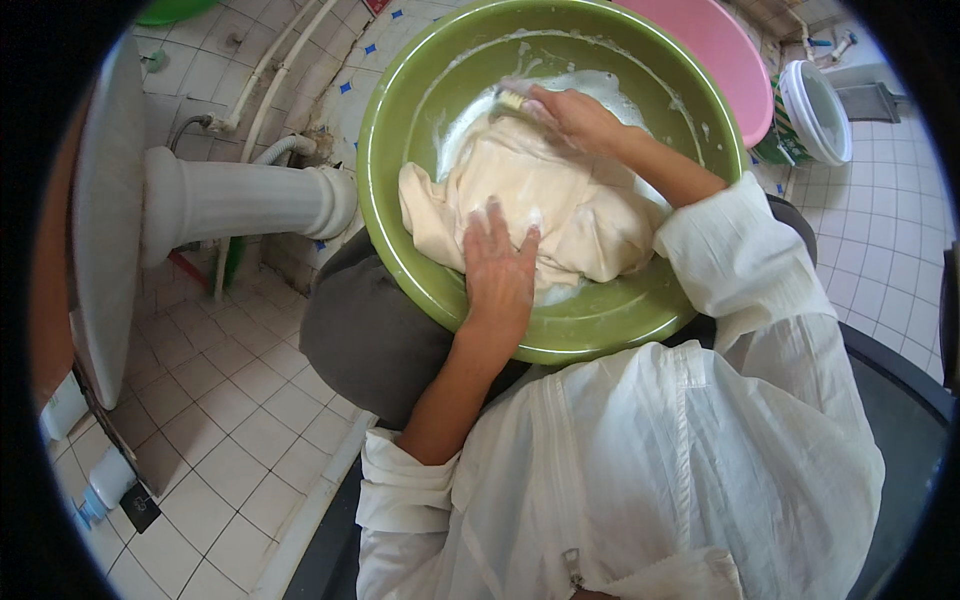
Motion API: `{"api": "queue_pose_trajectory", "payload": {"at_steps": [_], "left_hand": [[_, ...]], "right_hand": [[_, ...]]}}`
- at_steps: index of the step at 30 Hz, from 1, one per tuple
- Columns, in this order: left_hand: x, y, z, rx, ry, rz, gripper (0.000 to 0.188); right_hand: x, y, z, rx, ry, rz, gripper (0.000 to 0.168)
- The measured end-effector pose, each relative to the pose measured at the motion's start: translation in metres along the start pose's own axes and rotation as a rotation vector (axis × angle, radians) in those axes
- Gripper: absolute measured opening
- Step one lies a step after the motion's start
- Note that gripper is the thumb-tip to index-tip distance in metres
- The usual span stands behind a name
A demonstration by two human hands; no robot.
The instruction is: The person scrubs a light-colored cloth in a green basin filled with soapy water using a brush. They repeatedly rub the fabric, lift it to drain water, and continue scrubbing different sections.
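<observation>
A cream-coloured cloth, wet and bunched, lies in a large green plastic basin with soapy water and white suds around it. My left hand rests on the cloth's near left part, palm down, fingers apart. At the far edge of the cloth, my right hand grips a brush with a pale body; its bristles are blurred and partly hidden by the fingers. Suds cling to the fingers of both hands and to the basin's inner wall.
A pink basin stands beyond the green one at the right, beside a white-lidded bucket and a grey dustpan. To the left are a white pedestal sink, its column and pipes. White bottles appear at lower left.
</observation>
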State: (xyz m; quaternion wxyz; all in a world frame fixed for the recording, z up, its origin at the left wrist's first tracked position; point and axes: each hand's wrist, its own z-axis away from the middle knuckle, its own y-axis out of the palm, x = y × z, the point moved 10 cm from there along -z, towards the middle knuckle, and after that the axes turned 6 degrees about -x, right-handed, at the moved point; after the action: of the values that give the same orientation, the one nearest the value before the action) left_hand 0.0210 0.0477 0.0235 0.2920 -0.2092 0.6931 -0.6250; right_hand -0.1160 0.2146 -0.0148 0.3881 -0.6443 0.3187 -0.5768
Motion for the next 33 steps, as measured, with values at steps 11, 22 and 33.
{"api": "queue_pose_trajectory", "payload": {"at_steps": [11,22,33], "left_hand": [[-0.027,0.013,-0.004,0.197,0.153,-0.060,0.030],[-0.034,0.011,-0.002,0.151,0.155,-0.119,0.019],[-0.037,0.016,-0.009,0.223,0.208,-0.067,0.011]], "right_hand": [[-0.009,-0.011,0.064,0.306,-0.026,0.422,0.049],[0.013,-0.005,0.073,0.308,0.047,0.348,0.036],[-0.003,-0.012,0.069,0.286,0.081,0.424,0.053]]}}
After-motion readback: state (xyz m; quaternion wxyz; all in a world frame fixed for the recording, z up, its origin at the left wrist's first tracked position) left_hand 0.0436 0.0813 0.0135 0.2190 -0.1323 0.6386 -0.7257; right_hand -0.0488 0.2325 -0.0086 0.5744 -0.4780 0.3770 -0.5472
